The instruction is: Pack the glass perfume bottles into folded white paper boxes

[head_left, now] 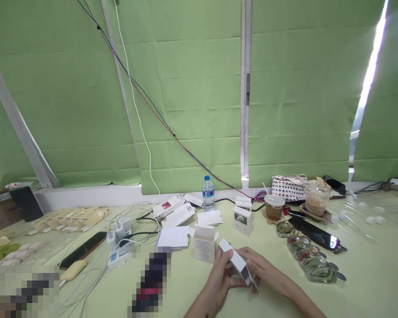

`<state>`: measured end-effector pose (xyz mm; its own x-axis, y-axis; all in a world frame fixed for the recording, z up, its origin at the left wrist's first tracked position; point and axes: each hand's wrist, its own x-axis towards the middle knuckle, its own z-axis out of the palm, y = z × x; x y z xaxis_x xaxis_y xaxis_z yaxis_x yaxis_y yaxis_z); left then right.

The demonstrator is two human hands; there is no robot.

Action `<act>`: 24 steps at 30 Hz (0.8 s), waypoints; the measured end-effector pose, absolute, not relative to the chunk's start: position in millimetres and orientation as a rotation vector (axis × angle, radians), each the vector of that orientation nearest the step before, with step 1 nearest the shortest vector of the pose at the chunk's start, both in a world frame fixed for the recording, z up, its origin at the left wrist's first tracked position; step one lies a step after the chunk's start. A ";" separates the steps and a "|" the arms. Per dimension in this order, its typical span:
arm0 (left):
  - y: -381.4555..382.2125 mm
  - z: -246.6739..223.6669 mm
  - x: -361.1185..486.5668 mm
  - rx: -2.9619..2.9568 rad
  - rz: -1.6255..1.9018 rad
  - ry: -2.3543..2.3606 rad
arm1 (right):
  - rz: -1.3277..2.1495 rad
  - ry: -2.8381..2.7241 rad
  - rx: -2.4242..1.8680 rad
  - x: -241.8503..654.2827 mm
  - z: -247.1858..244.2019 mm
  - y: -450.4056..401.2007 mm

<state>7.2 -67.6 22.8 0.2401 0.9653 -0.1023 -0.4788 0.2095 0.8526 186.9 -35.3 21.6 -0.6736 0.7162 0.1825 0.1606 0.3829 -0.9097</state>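
A small white cardboard box (235,256) is tilted between my two hands, its near right end open and a flap sticking out. My left hand (219,274) wraps around its left side, thumb on the top face. The fingers of my right hand (263,267) close on the box near its open end. Just behind my left hand stands an open white carton (204,245) with its top flaps up. A closed white box with a flower picture (242,221) is a little farther back.
Flattened white cartons (177,216) lie near a water bottle (208,194). Clear round packs (310,256) and a black pouch (313,234) lie right, before a drink cup (274,206). Left are tangled cables (99,265), a power strip (118,256) and a phone (83,250).
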 end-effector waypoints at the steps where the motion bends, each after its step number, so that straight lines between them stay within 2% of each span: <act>1: -69.4 26.3 6.5 0.815 1.135 0.759 | 1.128 -2.115 -0.776 188.5 22.0 -34.8; 4: -69.9 29.8 5.7 0.820 1.088 0.851 | 0.747 -2.125 -0.812 195.6 27.5 -37.1; 6: -66.3 25.4 6.3 0.783 1.033 0.919 | 0.675 -2.155 -0.772 201.0 36.5 -44.0; 13: -68.1 18.0 10.0 0.893 0.881 1.033 | 0.838 -2.412 -0.665 203.0 70.6 -74.5; 20: -63.7 28.5 -3.5 1.152 0.567 1.073 | 0.902 -2.080 -0.645 204.8 55.9 -63.9; 22: -61.8 34.8 -8.7 1.297 0.615 1.047 | 0.924 -1.877 -0.671 204.9 50.8 -56.8; 24: -61.5 42.5 -16.0 1.494 0.822 1.116 | 0.968 -1.692 -0.767 204.6 48.7 -49.8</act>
<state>-16.0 -61.5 42.5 0.3292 0.9424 -0.0600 0.2223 -0.0156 0.9749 204.6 -49.8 48.7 -0.2989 0.8438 0.4457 0.0435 0.4786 -0.8769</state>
